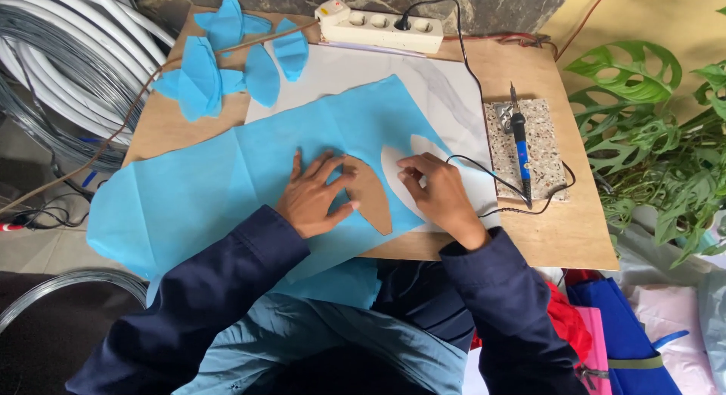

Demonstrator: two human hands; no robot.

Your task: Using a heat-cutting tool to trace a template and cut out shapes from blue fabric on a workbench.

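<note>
Fingers of left hand (316, 194) splayed flat on cardboard template (368, 192), right hand (436, 192) fingers flat on blue fabric (227, 175)

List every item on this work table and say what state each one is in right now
left hand: flat, pressing the cardboard template
right hand: fingertips on the fabric's cut edge
cardboard template: lying on the fabric
blue fabric sheet: spread out, creased
cut petals: piled
power strip: one plug in
blue-handled tool: resting on stone tile
</note>
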